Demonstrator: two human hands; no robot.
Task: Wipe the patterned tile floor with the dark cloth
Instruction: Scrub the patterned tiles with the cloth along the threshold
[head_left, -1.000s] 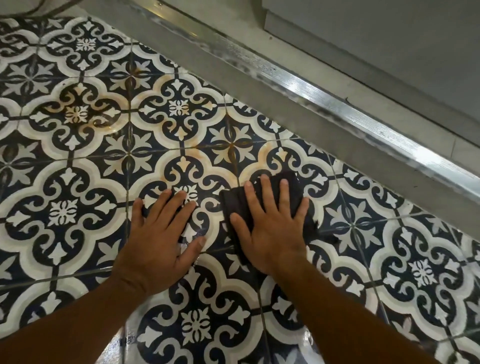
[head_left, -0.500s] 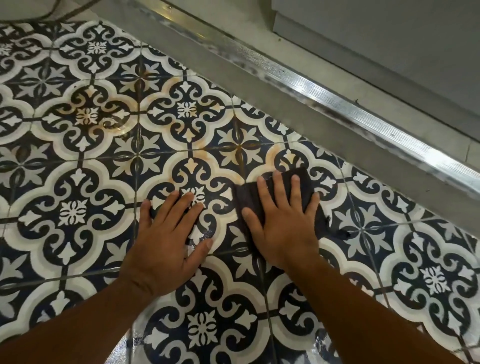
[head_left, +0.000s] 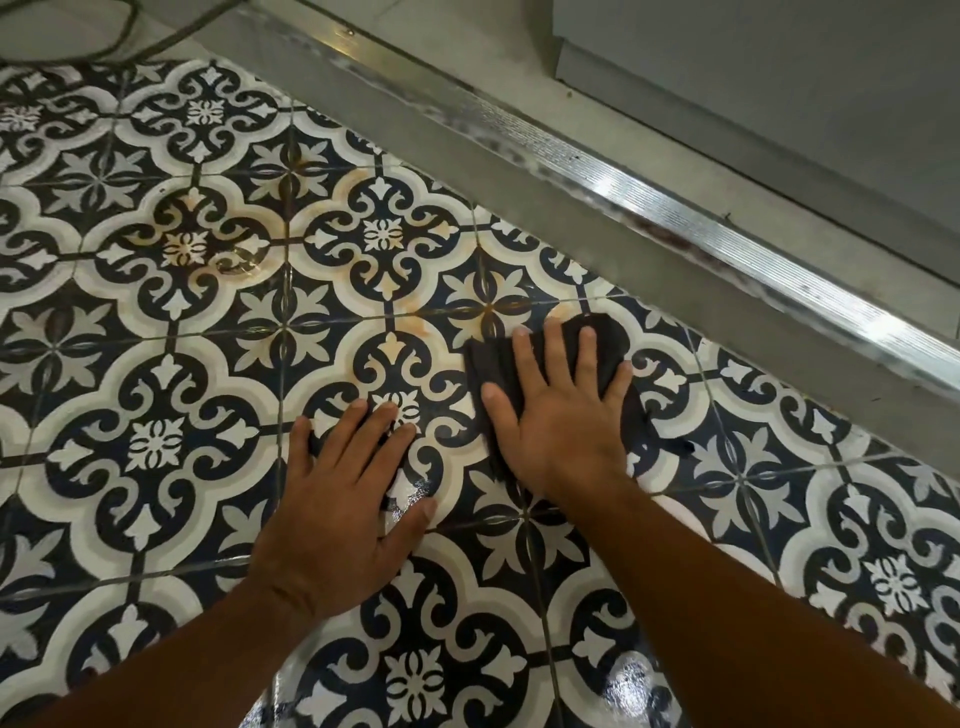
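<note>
right hand (head_left: 563, 421): flat, fingers spread, pressing dark cloth (head_left: 613, 343) onto patterned tile floor (head_left: 156, 447), near metal threshold strip (head_left: 649, 192) | left hand (head_left: 343, 499): open, palm on bare tile, holding nothing | progress: wet sheen on nearest tiles; orange-brown stains (head_left: 415, 317) beyond cloth remain | stage: judged midway

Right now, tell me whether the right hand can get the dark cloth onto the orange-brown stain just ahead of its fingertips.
Probably yes: the right hand presses the dark cloth flat beside the orange-brown stain, with only bare tile between.
</note>
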